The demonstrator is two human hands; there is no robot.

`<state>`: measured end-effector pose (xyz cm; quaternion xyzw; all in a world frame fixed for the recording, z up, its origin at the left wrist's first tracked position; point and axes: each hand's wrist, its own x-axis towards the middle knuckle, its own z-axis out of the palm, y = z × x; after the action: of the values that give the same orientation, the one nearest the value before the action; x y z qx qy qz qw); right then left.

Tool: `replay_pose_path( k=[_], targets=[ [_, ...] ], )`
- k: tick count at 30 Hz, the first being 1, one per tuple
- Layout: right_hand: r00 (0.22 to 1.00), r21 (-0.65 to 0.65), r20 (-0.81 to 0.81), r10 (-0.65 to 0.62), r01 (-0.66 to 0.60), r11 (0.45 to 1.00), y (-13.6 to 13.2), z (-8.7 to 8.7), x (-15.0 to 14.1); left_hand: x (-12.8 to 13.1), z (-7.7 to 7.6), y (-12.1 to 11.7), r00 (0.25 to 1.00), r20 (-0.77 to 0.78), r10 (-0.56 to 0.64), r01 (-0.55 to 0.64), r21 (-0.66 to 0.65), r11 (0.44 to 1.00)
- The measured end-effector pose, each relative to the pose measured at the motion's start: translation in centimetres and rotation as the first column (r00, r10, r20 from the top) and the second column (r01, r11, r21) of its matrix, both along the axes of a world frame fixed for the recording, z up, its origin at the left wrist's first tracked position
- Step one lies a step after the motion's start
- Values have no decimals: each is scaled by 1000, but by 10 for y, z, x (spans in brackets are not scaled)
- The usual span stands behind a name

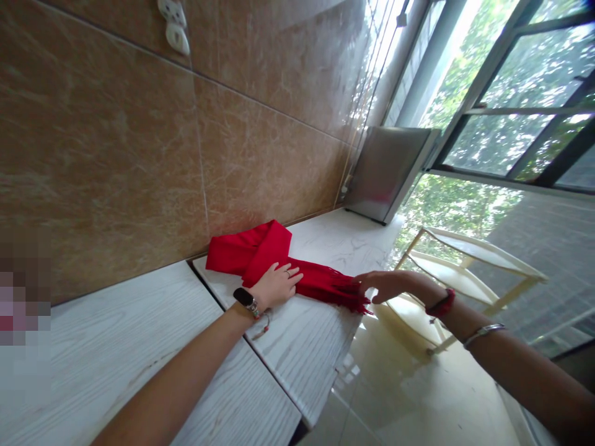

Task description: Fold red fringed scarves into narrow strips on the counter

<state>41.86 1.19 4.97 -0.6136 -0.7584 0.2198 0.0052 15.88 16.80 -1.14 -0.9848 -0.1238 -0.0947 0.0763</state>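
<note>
A red scarf (269, 251) with a fringed end lies folded on the white wood-grain table. One part is bent at an angle towards the wall, and the fringe (356, 297) points right, towards the table's edge. My left hand (277, 285) rests flat on the scarf near its bend, fingers spread, with a dark-faced watch (243, 297) on the wrist. At the fringed end, my right hand (385, 286) has its fingertips at the strands. Its thumb stands apart from the fingers, leaving a visible gap.
Two white tables (139, 347) meet at a dark seam. Brown tiled wall (139, 136) borders them, with sockets (176, 37) above. A silver box-shaped appliance (388, 170) stands at the far end. Right of the table is a tiered shelf (465, 279) on the floor, near windows.
</note>
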Motion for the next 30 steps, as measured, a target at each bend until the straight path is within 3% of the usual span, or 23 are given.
replay_pose_path(
  k=[2,3,5,7,10,14,19,23,24,27,30],
  targets=[
    [1000,-50,12,9,-8,999,6,15,-1,0,-3,3,1000,2,-7,7,-26,1000],
    [1000,0,15,20,-20,1000,11,19,-6,-1,-4,4,1000,4,-14,14,-27,1000],
    [999,224,10,40,-41,974,26,18,-21,-2,-5,6,1000,2,-31,31,-18,999],
    [995,381,44,85,-95,920,39,5,-40,-4,-5,7,999,-4,-35,35,-1,999],
    [968,355,146,202,-242,903,43,-24,-55,-5,-5,6,999,-18,-29,29,12,1000],
    [963,319,196,186,-242,916,11,-43,-32,-3,-8,6,1000,-2,-19,19,-1,1000],
    [979,247,160,128,-165,955,-18,-20,15,-2,-11,8,1000,9,-17,17,18,1000],
    [991,500,71,118,-137,855,15,-6,7,-4,-12,8,1000,24,-19,18,40,999],
    [992,541,75,100,-125,832,28,-9,0,-4,-12,8,999,27,-22,21,47,999],
    [988,489,140,66,-127,863,59,-33,-19,-5,-13,7,999,25,-26,24,63,998],
    [984,446,173,50,-124,887,61,-59,-14,-5,-14,6,1000,22,-11,10,50,999]
  ],
)
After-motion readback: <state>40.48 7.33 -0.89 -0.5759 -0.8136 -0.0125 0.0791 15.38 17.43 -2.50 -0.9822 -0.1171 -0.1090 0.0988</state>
